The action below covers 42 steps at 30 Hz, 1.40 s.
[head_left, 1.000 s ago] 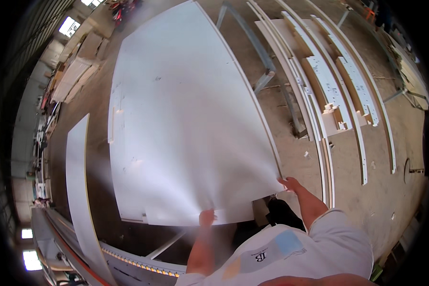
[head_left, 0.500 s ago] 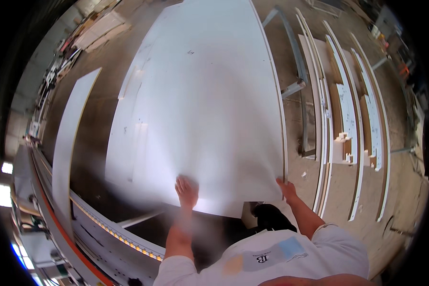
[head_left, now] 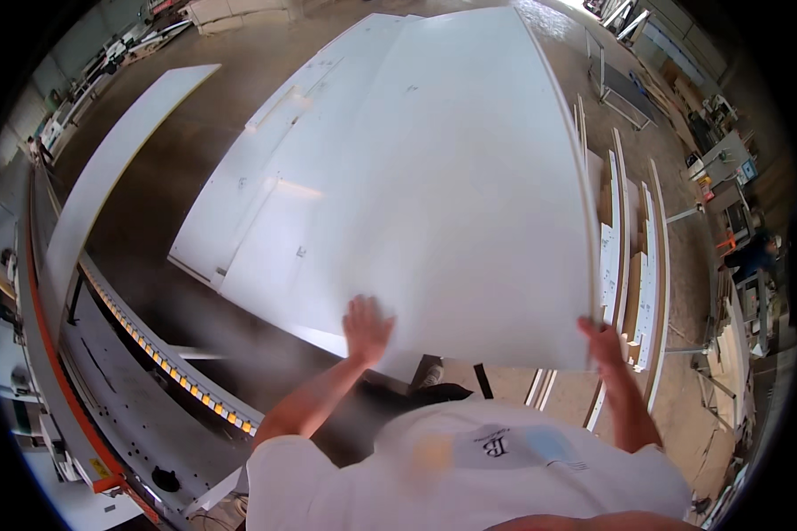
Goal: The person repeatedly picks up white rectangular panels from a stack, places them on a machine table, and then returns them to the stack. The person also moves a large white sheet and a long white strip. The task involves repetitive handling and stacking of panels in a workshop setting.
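A large white panel (head_left: 487, 195) stretches away in front of me, lying partly over other white panels (head_left: 266, 199) that show along its left side. My left hand (head_left: 367, 332) lies on the white surface near the front edge, its fingers stretched out and spread. At the near right corner, my right hand (head_left: 602, 343) grips the panel's edge; the fingers' undersides are partly hidden. The panel's right side overhangs several long narrow strips.
To the left, a long white strip (head_left: 106, 168) rests with one end on a machine bed (head_left: 124, 398) with a row of yellow rollers. Long strips and boards (head_left: 655, 274) lie at the right. A wheeled-looking metal frame (head_left: 624, 93) stands farther back. Another person (head_left: 753, 255) is at far right.
The top panel has swung to the right, covering more of the strips there and baring more of the panels beneath. My left hand's fingers have spread. The head view has also shifted.
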Available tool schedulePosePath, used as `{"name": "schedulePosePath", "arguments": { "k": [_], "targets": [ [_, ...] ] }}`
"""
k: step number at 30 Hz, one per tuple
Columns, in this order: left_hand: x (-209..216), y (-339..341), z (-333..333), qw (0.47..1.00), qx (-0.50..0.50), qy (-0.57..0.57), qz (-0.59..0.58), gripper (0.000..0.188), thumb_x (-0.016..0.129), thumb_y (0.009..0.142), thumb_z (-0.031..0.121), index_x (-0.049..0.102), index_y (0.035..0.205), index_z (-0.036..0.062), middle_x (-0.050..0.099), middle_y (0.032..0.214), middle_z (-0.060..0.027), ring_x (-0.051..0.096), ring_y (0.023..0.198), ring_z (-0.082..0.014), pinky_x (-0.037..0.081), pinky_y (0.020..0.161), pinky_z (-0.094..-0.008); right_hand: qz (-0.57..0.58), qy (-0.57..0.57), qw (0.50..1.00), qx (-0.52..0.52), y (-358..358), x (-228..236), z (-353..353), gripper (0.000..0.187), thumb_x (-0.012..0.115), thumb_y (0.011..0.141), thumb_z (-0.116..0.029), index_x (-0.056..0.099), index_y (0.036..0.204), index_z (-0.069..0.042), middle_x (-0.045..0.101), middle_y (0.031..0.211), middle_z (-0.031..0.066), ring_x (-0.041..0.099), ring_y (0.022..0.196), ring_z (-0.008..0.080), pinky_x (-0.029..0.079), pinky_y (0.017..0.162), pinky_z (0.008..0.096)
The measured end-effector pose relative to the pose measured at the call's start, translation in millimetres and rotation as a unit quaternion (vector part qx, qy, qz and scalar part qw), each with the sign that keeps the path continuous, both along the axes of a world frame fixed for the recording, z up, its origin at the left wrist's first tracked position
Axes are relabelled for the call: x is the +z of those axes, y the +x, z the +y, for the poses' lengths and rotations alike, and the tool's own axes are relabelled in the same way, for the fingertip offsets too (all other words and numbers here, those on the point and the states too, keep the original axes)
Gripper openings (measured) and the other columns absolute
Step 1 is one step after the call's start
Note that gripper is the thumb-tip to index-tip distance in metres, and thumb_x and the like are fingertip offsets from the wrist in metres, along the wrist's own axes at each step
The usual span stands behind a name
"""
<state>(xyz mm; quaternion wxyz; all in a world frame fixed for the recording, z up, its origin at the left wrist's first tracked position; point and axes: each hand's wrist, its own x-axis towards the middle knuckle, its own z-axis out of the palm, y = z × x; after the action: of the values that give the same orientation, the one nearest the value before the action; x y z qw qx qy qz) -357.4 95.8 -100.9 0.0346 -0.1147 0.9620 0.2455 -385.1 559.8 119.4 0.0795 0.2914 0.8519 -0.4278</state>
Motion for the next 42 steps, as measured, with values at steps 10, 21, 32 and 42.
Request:
{"name": "schedulePosePath", "arguments": {
  "k": [10,21,32,42],
  "targets": [
    [46.7,17.2,-9.1,0.953,0.003,0.296,0.067,0.068,0.043,0.104,0.046,0.029,0.153,0.0011,0.026,0.158,-0.0279,0.022,0.148,-0.0433,0.021,0.120,-0.0478,0.335,-0.254,0.890,0.179,-27.7,227.9,-120.4,0.037,0.059,0.093,-0.044,0.060,0.078,-0.010,0.055,0.072,-0.0013,0.050,0.069,0.0105,0.038,0.063,0.0292],
    [132.2,32.5,-141.7,0.792,-0.023,0.607,0.061,0.055,0.037,0.108,0.034,0.035,0.152,0.0010,0.041,0.152,-0.0097,0.034,0.143,-0.0219,0.025,0.118,-0.0355,0.451,-0.236,0.640,0.575,-86.2,251.6,-383.6,0.031,0.057,0.101,-0.037,0.054,0.098,-0.006,0.061,0.081,0.0020,0.058,0.075,0.0118,0.047,0.068,0.0290],
    [377.7,36.9,-193.1,0.892,0.097,0.230,0.378,0.006,0.069,0.093,0.005,0.066,0.089,0.0028,0.062,0.086,0.0046,0.049,0.080,-0.0043,0.041,0.074,-0.0219,0.041,-0.164,0.906,0.388,-134.0,-182.4,-446.2,0.056,0.041,0.099,-0.059,0.062,0.112,-0.009,0.065,0.114,0.0176,0.059,0.110,0.0366,0.043,0.098,0.0440],
    [361.1,56.0,-287.1,0.843,0.136,0.340,0.393,0.026,0.069,0.090,0.009,0.065,0.116,0.0045,0.067,0.110,-0.0057,0.062,0.101,-0.0169,0.051,0.088,-0.0320,-0.203,-0.345,0.907,0.133,-52.2,-463.0,-495.2,0.085,0.029,0.100,-0.065,0.043,0.145,0.005,0.046,0.148,0.0276,0.044,0.137,0.0420,0.031,0.115,0.0473]
  ]
}}
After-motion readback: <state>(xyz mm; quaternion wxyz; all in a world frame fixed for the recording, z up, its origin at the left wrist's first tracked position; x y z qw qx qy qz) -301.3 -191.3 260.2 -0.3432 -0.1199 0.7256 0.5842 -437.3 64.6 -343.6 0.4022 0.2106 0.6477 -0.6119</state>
